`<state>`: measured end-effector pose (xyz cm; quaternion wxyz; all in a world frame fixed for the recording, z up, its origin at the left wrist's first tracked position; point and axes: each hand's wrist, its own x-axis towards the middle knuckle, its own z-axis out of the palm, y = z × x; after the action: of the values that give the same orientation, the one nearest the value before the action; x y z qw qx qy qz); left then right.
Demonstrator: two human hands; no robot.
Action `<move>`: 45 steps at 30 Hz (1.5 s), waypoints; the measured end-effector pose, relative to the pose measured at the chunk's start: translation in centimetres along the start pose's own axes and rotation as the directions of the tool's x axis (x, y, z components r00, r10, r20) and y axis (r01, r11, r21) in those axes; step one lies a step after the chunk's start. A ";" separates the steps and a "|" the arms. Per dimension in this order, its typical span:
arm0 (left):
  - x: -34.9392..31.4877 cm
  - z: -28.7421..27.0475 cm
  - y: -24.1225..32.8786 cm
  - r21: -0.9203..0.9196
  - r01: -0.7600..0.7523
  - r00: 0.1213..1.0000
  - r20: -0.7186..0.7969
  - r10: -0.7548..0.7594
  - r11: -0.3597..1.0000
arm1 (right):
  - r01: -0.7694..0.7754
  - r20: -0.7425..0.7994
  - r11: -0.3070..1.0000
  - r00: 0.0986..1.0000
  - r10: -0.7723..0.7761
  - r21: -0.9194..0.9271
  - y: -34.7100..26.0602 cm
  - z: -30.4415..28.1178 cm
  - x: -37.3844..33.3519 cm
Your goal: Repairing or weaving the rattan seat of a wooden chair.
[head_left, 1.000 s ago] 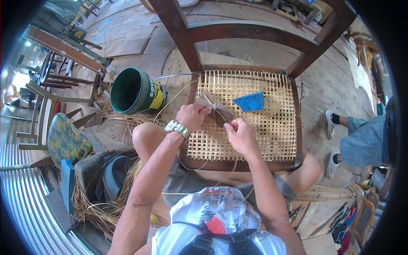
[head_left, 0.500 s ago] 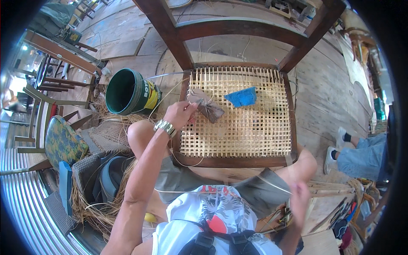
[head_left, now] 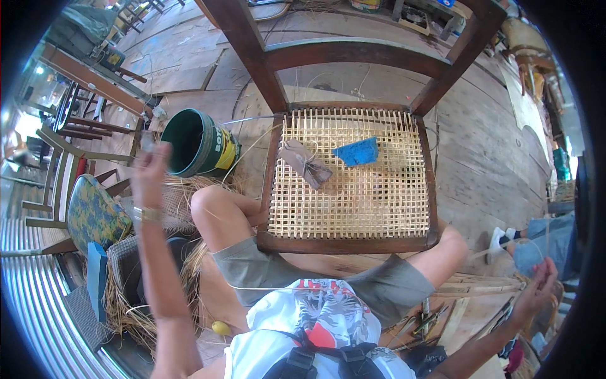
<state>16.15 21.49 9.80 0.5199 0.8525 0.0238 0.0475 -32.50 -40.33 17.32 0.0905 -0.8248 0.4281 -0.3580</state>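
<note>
A dark wooden chair [head_left: 347, 243] stands in front of me, its seat an open weave of pale cane [head_left: 353, 202]. My right hand [head_left: 540, 284] is out at the far right, its fingers pinched on a thin cane strand [head_left: 533, 243] that curls up from the fingertips. On the left, my left hand [head_left: 151, 164] is raised beside the green bucket [head_left: 202, 145], clear of the seat. Motion smears its fingers, so what they hold is unclear. On the weave lie a brown bundle [head_left: 303, 163] tied round the middle and a blue block [head_left: 356, 151] with an angled edge.
Another cane strand [head_left: 284, 289] crosses my lap. Cane fibres [head_left: 126, 316] are heaped at the left near a camouflage-patterned cushion [head_left: 95, 208]. Several tools [head_left: 429, 321] lie on the floor to my lower right. Another person's leg [head_left: 536, 246] is at the right.
My left hand has left the tied bundle and swung out left to the bucket. My right hand has moved outward to the right, with the strand. The bundle and the blue block stay on the seat.
</note>
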 end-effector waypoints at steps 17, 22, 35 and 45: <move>0.5 22.4 5.8 0.059 -0.739 0.276 0.935 0.222 0.671 | 0.172 0.458 0.967 0.856 -0.241 0.187 -11.1 7.5 -8.1; 1.7 24.0 4.1 0.067 -0.733 0.129 0.991 0.042 0.676 | 0.018 0.481 0.996 0.875 -0.056 0.082 -8.2 5.3 -10.5; -3.8 22.2 -0.2 0.145 -0.799 0.443 0.799 0.408 0.584 | 0.129 0.450 0.966 0.865 -0.221 0.226 -11.2 10.0 -8.3; 1.7 6.1 -1.7 0.788 -0.117 0.962 -0.061 0.266 0.605 | -0.082 0.368 0.961 0.930 -0.022 0.264 -9.5 10.1 -10.6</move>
<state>18.52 17.08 5.59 0.0885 0.9829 -0.0052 0.1614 -23.72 -27.87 8.88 0.2880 -0.8497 0.3626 -0.2520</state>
